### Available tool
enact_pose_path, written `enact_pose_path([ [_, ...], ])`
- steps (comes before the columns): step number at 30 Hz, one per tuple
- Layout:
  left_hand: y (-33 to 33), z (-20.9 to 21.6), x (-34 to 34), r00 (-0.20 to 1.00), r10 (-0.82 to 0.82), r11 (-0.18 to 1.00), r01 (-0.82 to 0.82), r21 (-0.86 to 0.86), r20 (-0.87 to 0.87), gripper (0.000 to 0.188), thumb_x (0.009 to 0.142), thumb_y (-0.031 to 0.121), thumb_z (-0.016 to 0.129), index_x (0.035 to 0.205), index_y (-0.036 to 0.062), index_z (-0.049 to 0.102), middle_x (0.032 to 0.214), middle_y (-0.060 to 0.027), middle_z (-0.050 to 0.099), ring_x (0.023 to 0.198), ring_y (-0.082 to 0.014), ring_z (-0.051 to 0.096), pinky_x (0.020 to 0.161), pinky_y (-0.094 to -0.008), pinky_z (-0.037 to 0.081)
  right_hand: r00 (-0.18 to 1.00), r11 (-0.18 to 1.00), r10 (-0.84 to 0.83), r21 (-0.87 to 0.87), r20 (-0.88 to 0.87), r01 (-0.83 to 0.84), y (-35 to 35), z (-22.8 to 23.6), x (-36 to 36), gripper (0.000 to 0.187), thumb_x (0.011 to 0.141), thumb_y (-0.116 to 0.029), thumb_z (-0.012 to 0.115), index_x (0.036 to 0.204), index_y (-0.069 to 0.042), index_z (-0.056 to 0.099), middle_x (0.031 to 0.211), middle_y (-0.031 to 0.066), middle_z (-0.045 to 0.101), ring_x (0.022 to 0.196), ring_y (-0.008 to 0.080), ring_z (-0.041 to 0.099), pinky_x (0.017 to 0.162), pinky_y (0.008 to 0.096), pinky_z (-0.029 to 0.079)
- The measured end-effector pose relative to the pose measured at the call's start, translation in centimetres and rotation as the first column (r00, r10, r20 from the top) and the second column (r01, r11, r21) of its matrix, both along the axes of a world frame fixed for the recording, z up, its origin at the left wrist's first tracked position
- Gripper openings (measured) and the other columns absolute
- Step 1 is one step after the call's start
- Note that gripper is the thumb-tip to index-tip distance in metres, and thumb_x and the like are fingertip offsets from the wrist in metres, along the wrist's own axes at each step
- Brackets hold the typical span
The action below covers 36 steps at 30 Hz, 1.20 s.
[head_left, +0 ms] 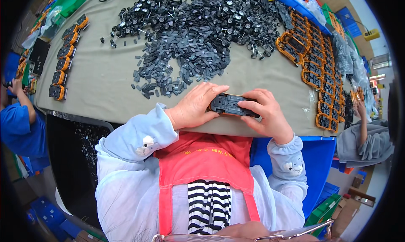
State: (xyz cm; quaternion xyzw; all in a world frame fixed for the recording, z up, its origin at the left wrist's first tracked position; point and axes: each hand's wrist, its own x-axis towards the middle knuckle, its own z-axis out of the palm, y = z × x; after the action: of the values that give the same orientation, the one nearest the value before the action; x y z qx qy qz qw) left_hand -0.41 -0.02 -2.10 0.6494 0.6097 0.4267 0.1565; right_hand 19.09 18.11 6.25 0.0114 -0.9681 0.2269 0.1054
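Observation:
A toy car body [231, 104], orange with a black underside turned up, lies between my hands at the near edge of the cloth-covered table. My left hand [197, 105] grips its left end, thumb at the near side and fingers at the far side. Around the right end closes my right hand [266, 113], its fingers resting on the underside. Just beyond the car, small flat black plastic pieces [185, 58] lie in a loose heap. Behind them are piled black wheel-and-axle sets [158, 12].
Rows of orange car bodies [325, 73] line the right side of the table; a shorter column of them [63, 63] stands at left. A black bin [80, 157] holding small parts sits by my left elbow, a blue bin [314, 166] by my right. Co-workers sit at both sides.

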Motion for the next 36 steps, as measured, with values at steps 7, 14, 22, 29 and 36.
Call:
enact_pose_path([
  [7,0.2,0.1,0.1,1.0,0.008,1.0,-0.008,0.009,-0.006,0.081,0.072,0.009,0.084,0.144,0.0059,0.045,0.127,-0.017,0.058,0.112,-0.0374,0.057,0.098,-0.0458,0.047,0.999,0.998,-0.005,-0.06,0.033,0.007,-0.3,-0.9,-0.4,0.041,0.073,-0.009,0.078,0.112,-0.008,0.069,0.118,0.0154,0.062,0.107,0.0364,0.06,0.092,0.0466,0.051],
  [14,-0.1,0.4,0.2,0.998,0.0,1.0,0.0,-0.004,-0.062,0.049,0.076,0.019,0.084,0.119,0.0098,0.063,0.124,-0.0162,0.057,0.113,-0.0371,0.056,0.096,-0.0446,0.048,1.0,1.0,0.013,0.012,0.023,-0.013,0.0,-0.4,0.0,0.06,0.071,-0.012,0.082,0.128,-0.008,0.062,0.132,0.0174,0.058,0.116,0.039,0.059,0.097,0.0431,0.051],
  [22,0.9,3.1,2.1,0.953,0.126,0.984,-0.086,0.155,-0.275,0.038,0.073,0.02,0.083,0.106,0.0099,0.068,0.124,-0.0139,0.058,0.113,-0.0329,0.057,0.096,-0.0446,0.045,0.945,0.882,-0.267,-0.347,0.187,0.318,0.6,-2.7,1.8,0.074,0.072,-0.018,0.086,0.137,-0.006,0.054,0.125,0.0169,0.062,0.118,0.0359,0.06,0.1,0.0412,0.05],
  [29,2.0,2.9,3.2,0.929,-0.004,0.991,0.053,0.123,-0.37,0.026,0.076,0.013,0.077,0.099,0.0031,0.071,0.102,-0.0102,0.068,0.101,-0.0297,0.065,0.089,-0.042,0.05,0.961,0.775,-0.196,-0.57,0.195,0.273,1.3,-3.6,2.3,0.062,0.082,-0.02,0.081,0.135,0.0,0.054,0.123,0.0146,0.063,0.109,0.0251,0.066,0.094,0.0363,0.053],
  [36,1.5,2.7,3.9,0.83,0.073,0.963,0.086,0.257,-0.553,0.026,0.076,0.01,0.074,0.098,-0.003,0.072,0.102,-0.014,0.069,0.092,-0.0295,0.068,0.079,-0.0396,0.056,0.869,0.448,-0.064,-0.763,0.491,0.465,2.1,-3.6,1.3,0.042,0.096,-0.02,0.068,0.13,0.002,0.059,0.109,0.0055,0.068,0.096,0.0113,0.065,0.084,0.0283,0.055],
])
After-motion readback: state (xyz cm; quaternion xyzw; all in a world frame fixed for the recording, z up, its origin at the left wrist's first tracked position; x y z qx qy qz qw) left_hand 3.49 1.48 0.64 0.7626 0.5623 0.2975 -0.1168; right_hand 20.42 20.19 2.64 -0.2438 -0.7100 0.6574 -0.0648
